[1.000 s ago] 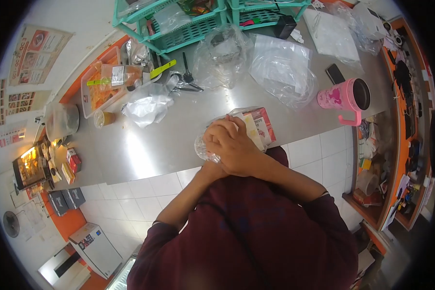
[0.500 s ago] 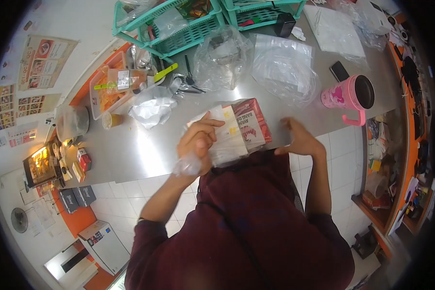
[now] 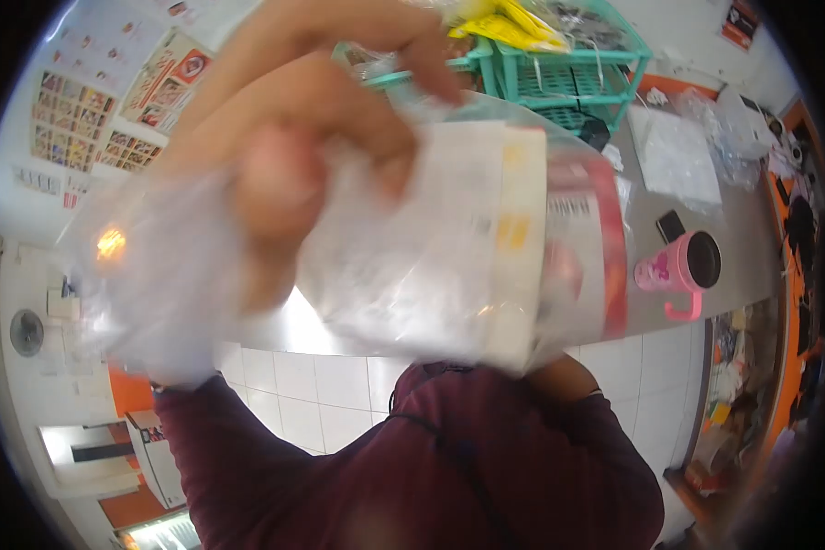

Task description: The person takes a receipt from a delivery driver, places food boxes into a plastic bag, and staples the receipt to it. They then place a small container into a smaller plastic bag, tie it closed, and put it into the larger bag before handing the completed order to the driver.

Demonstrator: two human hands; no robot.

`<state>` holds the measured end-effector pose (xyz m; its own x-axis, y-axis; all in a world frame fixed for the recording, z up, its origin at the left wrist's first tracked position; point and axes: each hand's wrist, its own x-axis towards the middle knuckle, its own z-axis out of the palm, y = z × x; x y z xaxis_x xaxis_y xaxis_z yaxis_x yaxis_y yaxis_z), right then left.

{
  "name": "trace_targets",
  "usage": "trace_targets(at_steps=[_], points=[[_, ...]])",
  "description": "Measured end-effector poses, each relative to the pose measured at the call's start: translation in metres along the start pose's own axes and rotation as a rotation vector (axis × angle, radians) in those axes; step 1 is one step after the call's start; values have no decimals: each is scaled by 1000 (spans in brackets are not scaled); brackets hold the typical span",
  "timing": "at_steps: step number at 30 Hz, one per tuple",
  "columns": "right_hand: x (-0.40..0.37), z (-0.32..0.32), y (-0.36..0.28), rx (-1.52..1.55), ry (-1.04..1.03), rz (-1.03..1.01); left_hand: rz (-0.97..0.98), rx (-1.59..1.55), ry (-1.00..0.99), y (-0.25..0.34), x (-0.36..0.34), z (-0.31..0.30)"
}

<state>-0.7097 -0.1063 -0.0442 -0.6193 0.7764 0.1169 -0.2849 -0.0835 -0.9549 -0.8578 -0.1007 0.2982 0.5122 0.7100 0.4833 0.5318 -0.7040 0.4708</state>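
Observation:
My left hand (image 3: 280, 170), large and blurred close to the camera, has its fingers curled round the bunched neck of a clear plastic bag (image 3: 160, 275). Inside the bag is a red-and-white printed box (image 3: 610, 247). A pale paper piece with yellow marks (image 3: 518, 243) covers much of the box's near face. Of my right arm, the wrist (image 3: 564, 378) shows just below the bag. The bag hides my right hand's fingers, so what they touch cannot be made out.
Green plastic baskets (image 3: 559, 82) stand at the back, with a yellow packet (image 3: 513, 27) on top. To the right on the steel table are a pink mug (image 3: 665, 272), a black phone (image 3: 670, 225) and white plastic sheets (image 3: 674, 151). Shelves (image 3: 752, 367) line the right side.
My left hand has lifted the bagged box from the table towards the camera. My right hand has moved in from the right and is hidden behind the bag. The view has tilted up.

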Motion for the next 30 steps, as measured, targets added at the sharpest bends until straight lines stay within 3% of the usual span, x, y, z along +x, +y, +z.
trace_targets(at_steps=[4,9,10,12,14,16,17,24,25,27,29,30], points=[[6,1,-2,66,-17,-16,267,409,-229,-32,17,-14],[1,-8,-12,200,-4,-29,255,342,-346,-45,-11,-4],[-4,-11,-17,349,-12,-15,274,311,-363,-50,-18,1],[-14,-24,-25,1203,-107,44,305,251,-394,-64,-37,15],[-20,-27,-11,1001,-138,117,198,115,-292,-76,-60,29],[-9,-27,8,1053,-258,277,122,26,-221,-85,-82,43],[-8,-10,0,831,-8,378,96,4,-199,-87,-95,50],[-35,27,52,763,136,532,-146,-129,-157,-107,-170,92],[-44,23,66,779,153,593,-184,-100,-162,-108,-171,92],[-42,-4,88,498,352,813,-315,-284,-119,-113,-190,102],[-14,-67,134,-858,516,349,-377,-401,-46,-118,-215,124],[23,-84,103,-826,694,78,-414,-437,-13,-119,-227,139]])
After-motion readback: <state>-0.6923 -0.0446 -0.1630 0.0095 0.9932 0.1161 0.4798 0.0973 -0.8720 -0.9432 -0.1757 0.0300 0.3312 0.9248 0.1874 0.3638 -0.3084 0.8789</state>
